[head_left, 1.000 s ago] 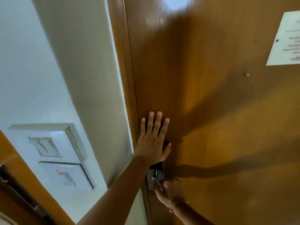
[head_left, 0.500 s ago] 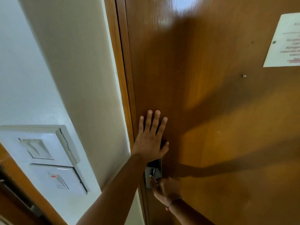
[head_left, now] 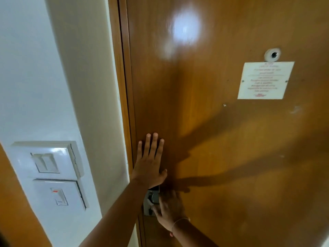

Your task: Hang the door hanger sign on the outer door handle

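My left hand [head_left: 149, 166] lies flat, fingers spread, on the brown wooden door [head_left: 231, 148] close to its left edge. Just below it sits a metal lock plate [head_left: 151, 199] with a small latch. My right hand [head_left: 169, 209], blurred and wearing a thin bracelet, is at that plate with its fingers loose and stretched toward the latch, holding nothing I can make out. The door stands closed against its frame [head_left: 122, 86]. No door hanger sign and no handle lever is in view.
A white printed notice [head_left: 263, 81] is fixed to the door at the upper right, with a peephole [head_left: 273, 54] above it. White switch panels [head_left: 51, 173] are mounted on the pale wall to the left of the frame.
My view has tilted up and back, bringing the notice and peephole fully in. My right hand has loosened from a closed grip at the latch to stretched fingers. My left hand stays flat on the door.
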